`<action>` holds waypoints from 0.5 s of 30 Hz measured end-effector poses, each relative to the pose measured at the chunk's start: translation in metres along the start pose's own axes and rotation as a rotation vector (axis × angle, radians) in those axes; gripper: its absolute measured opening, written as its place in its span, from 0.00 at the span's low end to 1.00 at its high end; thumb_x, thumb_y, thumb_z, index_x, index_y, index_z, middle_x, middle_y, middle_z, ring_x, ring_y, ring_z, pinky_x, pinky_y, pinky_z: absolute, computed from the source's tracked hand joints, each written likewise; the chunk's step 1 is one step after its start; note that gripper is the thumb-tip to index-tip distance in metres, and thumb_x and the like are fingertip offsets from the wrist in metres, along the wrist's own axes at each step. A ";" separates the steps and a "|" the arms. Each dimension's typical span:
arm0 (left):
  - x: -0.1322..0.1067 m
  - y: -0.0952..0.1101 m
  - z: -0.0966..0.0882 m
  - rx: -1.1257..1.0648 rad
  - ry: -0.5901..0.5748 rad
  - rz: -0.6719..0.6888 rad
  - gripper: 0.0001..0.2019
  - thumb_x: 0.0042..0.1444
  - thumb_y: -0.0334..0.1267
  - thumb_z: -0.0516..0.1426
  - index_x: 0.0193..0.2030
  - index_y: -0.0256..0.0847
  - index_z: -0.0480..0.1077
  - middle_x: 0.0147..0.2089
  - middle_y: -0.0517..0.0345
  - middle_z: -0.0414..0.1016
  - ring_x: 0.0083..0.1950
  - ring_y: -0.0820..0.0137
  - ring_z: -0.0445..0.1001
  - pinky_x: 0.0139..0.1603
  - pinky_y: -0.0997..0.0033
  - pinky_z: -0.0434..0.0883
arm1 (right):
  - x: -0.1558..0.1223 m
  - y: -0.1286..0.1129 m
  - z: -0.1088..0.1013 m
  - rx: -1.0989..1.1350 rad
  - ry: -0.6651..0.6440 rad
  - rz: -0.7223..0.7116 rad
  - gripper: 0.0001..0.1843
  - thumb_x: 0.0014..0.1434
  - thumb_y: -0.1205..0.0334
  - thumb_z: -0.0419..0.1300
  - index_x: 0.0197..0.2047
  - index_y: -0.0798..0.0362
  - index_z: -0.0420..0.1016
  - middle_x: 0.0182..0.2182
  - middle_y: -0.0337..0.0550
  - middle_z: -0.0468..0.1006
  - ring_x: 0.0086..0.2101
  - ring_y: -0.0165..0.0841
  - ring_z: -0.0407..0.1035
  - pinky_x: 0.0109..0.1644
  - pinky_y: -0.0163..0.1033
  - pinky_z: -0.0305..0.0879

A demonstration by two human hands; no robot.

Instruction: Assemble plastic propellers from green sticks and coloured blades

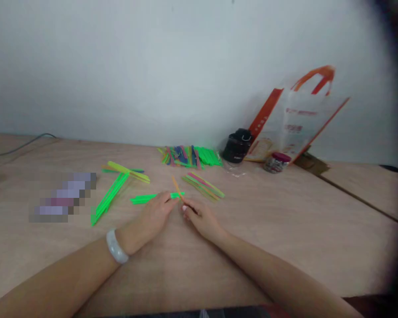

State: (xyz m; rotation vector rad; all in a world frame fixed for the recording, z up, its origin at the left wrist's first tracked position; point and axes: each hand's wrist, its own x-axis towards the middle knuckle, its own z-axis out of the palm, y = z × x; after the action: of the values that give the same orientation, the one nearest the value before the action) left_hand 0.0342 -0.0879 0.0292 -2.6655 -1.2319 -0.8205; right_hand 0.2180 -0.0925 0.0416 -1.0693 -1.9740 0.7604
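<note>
My left hand (155, 212), with a pale bangle on the wrist, rests over a bundle of bright green plastic sticks (141, 199). Its fingers are closed on the bundle, and the sticks show on both sides of the hand. Close by on the right, my right hand (201, 217) pinches a thin orange stick (176, 185) between thumb and fingers. The orange stick slants up and to the left, crossing the right end of the green sticks. Just beyond the right hand lies a loose group of pink, green and orange sticks (204, 184).
More green sticks (110, 198) and a yellow-topped pile (128, 171) lie at left, near a blurred-out object (64, 196). Along the wall are packed coloured sticks (182, 157), a black-topped bottle (237, 148), a pink-lidded jar (277, 162) and a tote bag (295, 119).
</note>
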 end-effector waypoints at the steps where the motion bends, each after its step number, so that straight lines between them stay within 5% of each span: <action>1: 0.000 0.000 0.000 -0.003 0.005 0.001 0.14 0.60 0.26 0.47 0.48 0.39 0.68 0.41 0.53 0.69 0.44 0.67 0.69 0.45 0.65 0.71 | 0.000 -0.001 0.000 -0.001 -0.004 -0.001 0.19 0.58 0.68 0.51 0.50 0.49 0.74 0.42 0.42 0.77 0.44 0.36 0.70 0.50 0.43 0.65; 15: -0.001 0.000 0.001 -0.034 0.085 0.028 0.13 0.60 0.26 0.48 0.48 0.39 0.68 0.40 0.53 0.69 0.42 0.68 0.68 0.42 0.66 0.71 | -0.001 -0.004 -0.002 0.013 -0.038 0.024 0.17 0.59 0.65 0.51 0.49 0.50 0.74 0.32 0.41 0.77 0.36 0.34 0.69 0.42 0.39 0.66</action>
State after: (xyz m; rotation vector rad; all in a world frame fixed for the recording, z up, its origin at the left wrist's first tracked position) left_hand 0.0337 -0.0883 0.0274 -2.6376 -1.1688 -0.9488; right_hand 0.2187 -0.0944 0.0456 -1.0803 -1.9887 0.8108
